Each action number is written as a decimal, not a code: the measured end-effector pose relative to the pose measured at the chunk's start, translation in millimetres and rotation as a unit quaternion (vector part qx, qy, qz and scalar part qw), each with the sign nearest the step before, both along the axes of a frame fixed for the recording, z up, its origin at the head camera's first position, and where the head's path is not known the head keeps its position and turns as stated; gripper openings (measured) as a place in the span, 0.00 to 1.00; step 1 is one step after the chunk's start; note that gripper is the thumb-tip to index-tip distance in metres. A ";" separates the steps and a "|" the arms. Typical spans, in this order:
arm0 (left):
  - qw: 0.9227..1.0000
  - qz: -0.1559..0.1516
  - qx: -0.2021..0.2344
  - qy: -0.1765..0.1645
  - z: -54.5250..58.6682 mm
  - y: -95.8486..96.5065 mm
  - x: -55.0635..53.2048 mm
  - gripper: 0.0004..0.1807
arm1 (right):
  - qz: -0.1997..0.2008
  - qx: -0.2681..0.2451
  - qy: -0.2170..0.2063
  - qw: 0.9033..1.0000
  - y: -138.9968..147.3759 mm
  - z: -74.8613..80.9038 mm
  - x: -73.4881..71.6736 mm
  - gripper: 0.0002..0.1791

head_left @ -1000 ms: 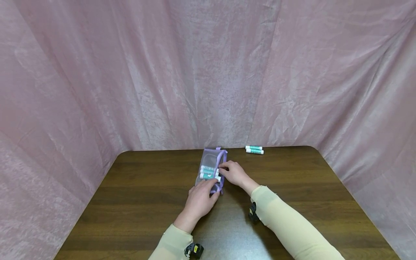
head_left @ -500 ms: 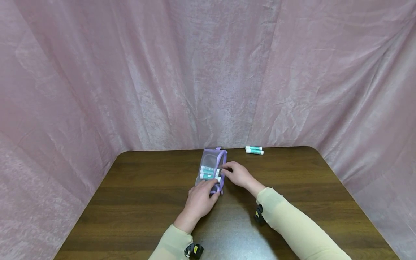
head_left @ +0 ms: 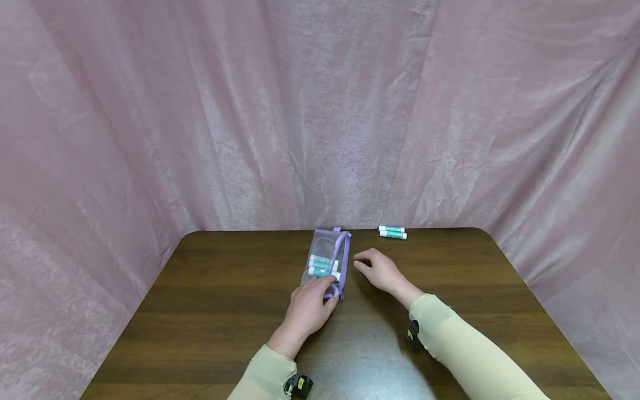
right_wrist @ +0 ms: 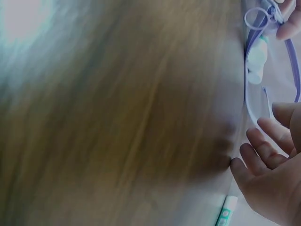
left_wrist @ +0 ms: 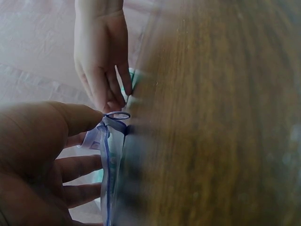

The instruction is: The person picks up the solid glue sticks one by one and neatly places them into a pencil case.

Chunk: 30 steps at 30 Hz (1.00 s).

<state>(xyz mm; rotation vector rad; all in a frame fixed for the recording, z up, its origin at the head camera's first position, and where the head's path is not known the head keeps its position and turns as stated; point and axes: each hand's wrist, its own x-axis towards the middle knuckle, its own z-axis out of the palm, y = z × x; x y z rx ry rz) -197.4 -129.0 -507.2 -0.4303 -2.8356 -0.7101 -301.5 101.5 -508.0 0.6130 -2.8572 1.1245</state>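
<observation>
A clear mesh pouch (head_left: 322, 240) with purple trim lies on the table, its zip side (head_left: 347, 253) facing right and gaping. Inside it, white glue sticks (head_left: 319, 271) with green labels lie side by side across the pouch. My left hand (head_left: 306, 306) holds the pouch's near end, thumb by the corner with the small purple ring (left_wrist: 117, 115) and fingers over the mesh. Just right of the opening is my right hand (head_left: 379, 271), fingers loosely bent and nothing between them. White stick ends (right_wrist: 257, 54) show within the opening in the right wrist view.
Two more glue sticks (head_left: 392, 232) lie together near the table's far edge, right of the pouch. The brown wooden table (head_left: 215, 311) stretches out on both sides. Pink curtains (head_left: 320, 111) hang close behind its back edge.
My right hand has drawn back from the pouch's opening, moving right and leaving the glue sticks inside. The left hand stays on the pouch.
</observation>
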 end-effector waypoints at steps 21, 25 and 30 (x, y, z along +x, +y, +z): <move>1.000 0.000 0.002 0.001 -2.1 1.2 -0.4 0.23 | -0.027 0.017 0.000 1.000 36.9 2.9 -2.3 0.20; 1.000 -0.001 0.002 0.004 -0.8 1.1 -0.5 0.23 | -0.029 0.024 0.005 0.999 44.1 2.7 -5.1 0.20; 1.000 0.000 0.001 0.003 -0.4 2.0 -0.5 0.23 | -0.033 0.029 0.007 0.999 52.9 3.6 -8.1 0.21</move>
